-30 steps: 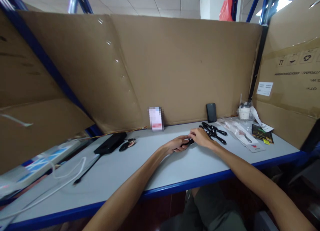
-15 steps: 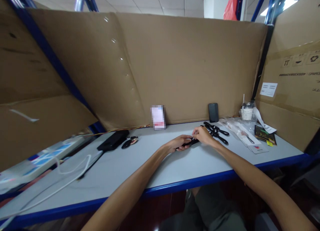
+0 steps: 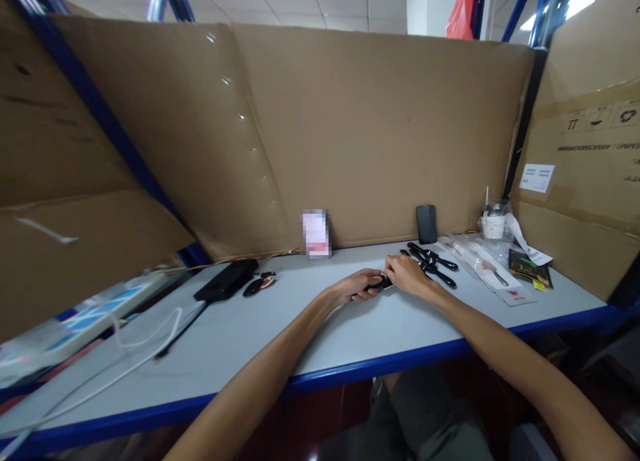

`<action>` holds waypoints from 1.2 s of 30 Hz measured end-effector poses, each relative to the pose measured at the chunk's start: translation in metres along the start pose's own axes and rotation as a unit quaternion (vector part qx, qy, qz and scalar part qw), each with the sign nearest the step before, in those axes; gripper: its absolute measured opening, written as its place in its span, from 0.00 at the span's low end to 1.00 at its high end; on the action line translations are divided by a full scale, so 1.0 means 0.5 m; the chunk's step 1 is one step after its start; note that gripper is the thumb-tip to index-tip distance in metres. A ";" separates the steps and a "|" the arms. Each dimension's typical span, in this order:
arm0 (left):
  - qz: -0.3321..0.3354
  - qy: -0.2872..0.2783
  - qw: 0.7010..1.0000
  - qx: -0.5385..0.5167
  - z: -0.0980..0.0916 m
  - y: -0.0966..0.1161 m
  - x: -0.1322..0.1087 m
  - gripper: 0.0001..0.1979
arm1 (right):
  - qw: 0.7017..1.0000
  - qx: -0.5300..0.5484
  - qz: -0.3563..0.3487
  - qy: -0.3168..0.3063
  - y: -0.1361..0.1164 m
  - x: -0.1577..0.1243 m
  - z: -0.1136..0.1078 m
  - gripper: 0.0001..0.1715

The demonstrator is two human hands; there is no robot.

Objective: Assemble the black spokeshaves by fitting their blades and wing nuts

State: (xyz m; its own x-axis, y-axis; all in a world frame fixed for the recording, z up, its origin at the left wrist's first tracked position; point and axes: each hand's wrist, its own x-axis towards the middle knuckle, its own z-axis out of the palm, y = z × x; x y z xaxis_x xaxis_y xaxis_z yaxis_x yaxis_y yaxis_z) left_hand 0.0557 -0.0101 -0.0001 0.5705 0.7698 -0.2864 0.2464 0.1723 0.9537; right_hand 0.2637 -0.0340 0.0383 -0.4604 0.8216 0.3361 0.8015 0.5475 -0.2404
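Note:
My left hand (image 3: 356, 287) rests on the grey table (image 3: 280, 334) with its fingers curled round a small black part (image 3: 376, 286). My right hand (image 3: 409, 275) meets it from the right, fingers pinched on the same black part at its right end. Just right of my right hand lies a small pile of black elongated parts (image 3: 434, 266), touching or nearly touching my fingers.
A dark phone (image 3: 427, 224) leans on the cardboard wall (image 3: 320, 134). Clear plastic bags (image 3: 475, 256), a dark packet (image 3: 526, 268) and a white cup (image 3: 493, 225) lie at right. A black flat device (image 3: 227, 280), a key fob (image 3: 256, 286) and white cable (image 3: 125, 354) are at left.
My right hand has shifted slightly left and closed in on the black part against my left hand. The view itself is almost unchanged since half a second ago.

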 end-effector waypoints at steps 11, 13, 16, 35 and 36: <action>0.005 0.000 1.000 0.005 0.004 0.001 -0.003 0.15 | 0.999 -0.045 -0.004 -0.002 -0.013 -0.007 -0.006 0.13; 0.005 0.001 1.000 0.005 0.004 0.002 -0.005 0.14 | 0.999 -0.036 0.005 -0.001 -0.010 -0.004 -0.006 0.11; 0.003 0.000 1.000 0.004 0.004 0.004 -0.008 0.14 | 1.000 -0.018 0.022 0.006 -0.007 0.000 -0.008 0.12; 0.005 -0.017 1.000 0.002 0.013 0.019 -0.018 0.11 | 0.998 0.046 0.036 0.009 0.009 0.006 -0.019 0.15; 0.005 -0.018 1.000 0.003 0.013 0.018 -0.018 0.11 | 0.998 0.051 0.028 0.005 0.010 0.005 -0.022 0.17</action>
State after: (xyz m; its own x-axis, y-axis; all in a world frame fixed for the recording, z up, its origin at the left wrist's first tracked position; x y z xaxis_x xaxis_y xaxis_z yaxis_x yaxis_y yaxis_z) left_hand 0.0579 -0.0192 0.0107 0.6013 0.7487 -0.2793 0.2442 0.1606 0.9563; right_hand 0.2708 -0.0312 0.0481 -0.4127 0.8497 0.3281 0.7819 0.5152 -0.3509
